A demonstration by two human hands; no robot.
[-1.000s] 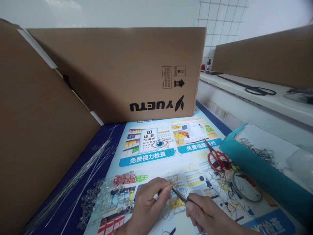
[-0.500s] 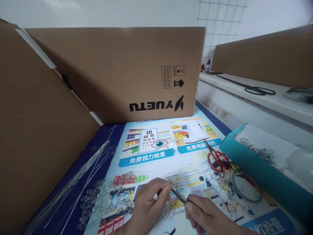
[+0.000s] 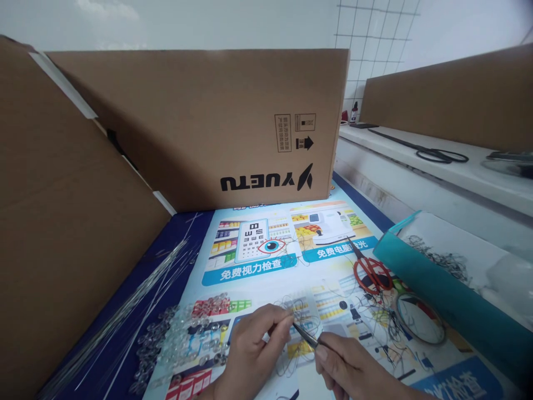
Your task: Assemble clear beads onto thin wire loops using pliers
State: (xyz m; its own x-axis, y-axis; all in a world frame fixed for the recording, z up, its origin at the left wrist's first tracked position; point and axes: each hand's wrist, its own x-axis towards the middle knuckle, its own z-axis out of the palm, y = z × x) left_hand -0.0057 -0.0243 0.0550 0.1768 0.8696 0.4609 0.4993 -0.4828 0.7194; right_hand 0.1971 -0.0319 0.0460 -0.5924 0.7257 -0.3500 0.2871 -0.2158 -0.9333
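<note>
My left hand (image 3: 259, 344) is closed in a pinch, thumb against forefinger, at a tangle of thin wire (image 3: 300, 311) whose loops spread behind and below the fingertips. What exactly lies in the pinch is mostly hidden. My right hand (image 3: 347, 364) grips a pair of pliers (image 3: 306, 335) with slim, pointed metal jaws. Their tip reaches the left fingertips; the handles are covered by my palm. Many clear beads (image 3: 183, 339) lie spread to the left of my left hand.
Red-handled scissors (image 3: 372, 273), a roll of tape (image 3: 420, 318) and wire scraps (image 3: 385, 319) lie at right. Beyond them stands a teal box (image 3: 453, 294) holding wire pieces. Long straight wires (image 3: 125, 311) lie at left. Cardboard (image 3: 200, 128) walls the back and left. Black scissors (image 3: 441, 155) rest on the ledge.
Both hands and the pliers hold almost the same position. The whole view has shifted very slightly.
</note>
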